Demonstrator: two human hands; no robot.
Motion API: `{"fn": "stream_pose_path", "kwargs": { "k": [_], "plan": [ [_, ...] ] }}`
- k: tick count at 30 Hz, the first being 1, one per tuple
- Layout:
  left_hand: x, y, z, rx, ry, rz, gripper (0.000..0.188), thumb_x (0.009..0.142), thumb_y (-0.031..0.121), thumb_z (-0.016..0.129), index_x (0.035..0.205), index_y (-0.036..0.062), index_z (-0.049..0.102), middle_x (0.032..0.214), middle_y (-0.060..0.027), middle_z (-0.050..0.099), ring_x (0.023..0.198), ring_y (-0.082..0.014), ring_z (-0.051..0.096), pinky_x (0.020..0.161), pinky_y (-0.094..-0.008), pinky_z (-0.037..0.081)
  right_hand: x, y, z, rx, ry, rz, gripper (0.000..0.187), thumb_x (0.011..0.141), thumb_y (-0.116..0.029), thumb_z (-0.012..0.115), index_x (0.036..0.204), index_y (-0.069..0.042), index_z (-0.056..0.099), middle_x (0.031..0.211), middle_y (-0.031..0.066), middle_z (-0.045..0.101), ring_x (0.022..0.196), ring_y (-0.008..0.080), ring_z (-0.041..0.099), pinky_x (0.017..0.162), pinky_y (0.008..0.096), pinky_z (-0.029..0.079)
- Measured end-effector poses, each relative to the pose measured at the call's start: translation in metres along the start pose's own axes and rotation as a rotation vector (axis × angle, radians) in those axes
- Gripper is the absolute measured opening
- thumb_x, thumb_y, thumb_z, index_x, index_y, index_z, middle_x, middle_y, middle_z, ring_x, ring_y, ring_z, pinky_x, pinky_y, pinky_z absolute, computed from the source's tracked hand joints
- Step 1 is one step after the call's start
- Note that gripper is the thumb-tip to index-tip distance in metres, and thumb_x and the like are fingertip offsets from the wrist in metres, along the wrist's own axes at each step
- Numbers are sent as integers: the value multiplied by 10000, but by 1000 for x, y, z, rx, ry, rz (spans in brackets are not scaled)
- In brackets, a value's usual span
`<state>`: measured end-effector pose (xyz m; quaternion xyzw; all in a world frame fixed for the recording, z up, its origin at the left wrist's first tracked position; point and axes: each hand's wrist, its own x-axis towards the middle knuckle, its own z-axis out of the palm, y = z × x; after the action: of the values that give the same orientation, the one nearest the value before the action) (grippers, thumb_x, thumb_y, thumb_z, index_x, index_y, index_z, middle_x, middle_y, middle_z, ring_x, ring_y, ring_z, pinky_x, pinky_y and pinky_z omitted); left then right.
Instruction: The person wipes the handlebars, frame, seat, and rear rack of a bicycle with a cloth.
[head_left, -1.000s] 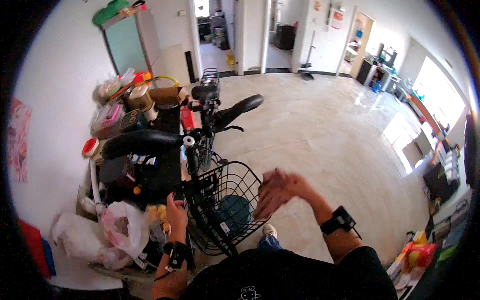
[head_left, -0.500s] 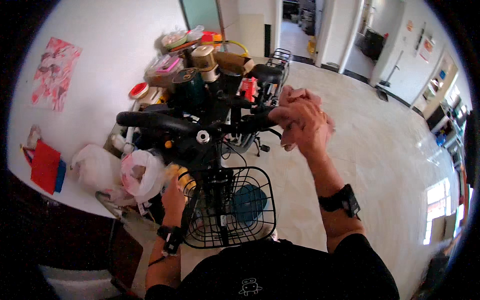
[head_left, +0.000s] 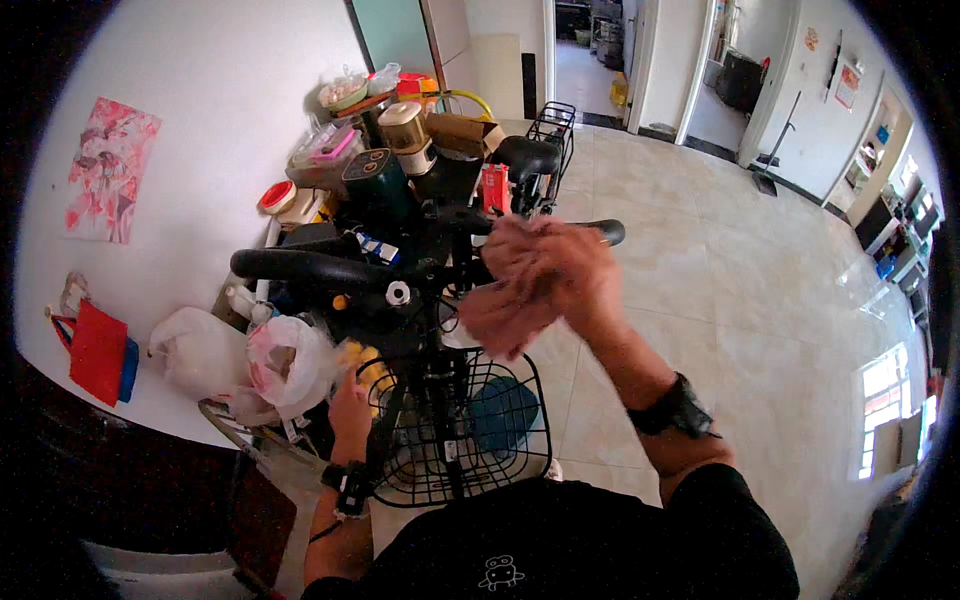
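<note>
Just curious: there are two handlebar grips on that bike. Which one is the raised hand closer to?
The right grip, poking out just behind the right hand. The left grip stretches the other way, toward the wall, with no hand near it.

hands 2 (head_left: 350,410) (head_left: 545,275) | bicycle 1 (head_left: 420,270) | wire basket 1 (head_left: 520,450) | plastic bags 2 (head_left: 195,350) (head_left: 290,360)

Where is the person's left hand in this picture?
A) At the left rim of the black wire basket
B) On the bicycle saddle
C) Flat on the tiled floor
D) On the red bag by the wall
A: the left hand rests at the left rim of the black wire basket on the bicycle.
</note>
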<state>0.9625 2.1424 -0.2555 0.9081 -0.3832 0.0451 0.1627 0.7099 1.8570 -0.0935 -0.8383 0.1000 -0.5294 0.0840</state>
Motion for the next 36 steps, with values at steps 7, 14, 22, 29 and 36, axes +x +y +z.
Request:
{"fn": "stream_pose_path", "kwargs": {
  "k": [7,14,22,29,36],
  "plan": [
    [1,-2,-3,-93,-17,8,483,810,79,515,1272,109,378,748,-87,594,694,-299,561,621,-413,454,-20,105,-47,91,90,365,135,735,-34,500,826,-61,597,908,64,615,844,233,564,743,316,443],
    [-12,6,-7,106,188,52,494,824,145,538,1278,53,365,754,-130,594,657,-304,564,596,-398,463,-49,193,-20,699,133,747,181,882,-166,485,994,-43,555,907,46,581,745,144,523,643,278,457],
    [-49,18,-24,59,-86,-305,387,849,139,497,1206,27,397,820,-209,589,733,-362,573,616,-431,446,-94,243,30,1675,134,889,276,893,-245,432,1057,-36,509,972,96,584,841,227,556,761,350,468],
    [-55,-1,-10,-32,-21,-275,372,850,121,492,1195,12,402,794,-202,593,728,-363,573,615,-428,446,-137,203,71,1593,-41,974,313,893,-274,400,1072,-35,494,1003,119,570,915,248,547,828,367,452],
    [-52,4,-15,-37,-42,-308,375,857,157,476,1192,1,412,791,-182,602,727,-353,578,634,-447,448,-103,152,84,1903,182,1144,326,902,-274,371,1133,-57,449,1044,135,539,1029,237,491,899,374,403]
  ]
}}
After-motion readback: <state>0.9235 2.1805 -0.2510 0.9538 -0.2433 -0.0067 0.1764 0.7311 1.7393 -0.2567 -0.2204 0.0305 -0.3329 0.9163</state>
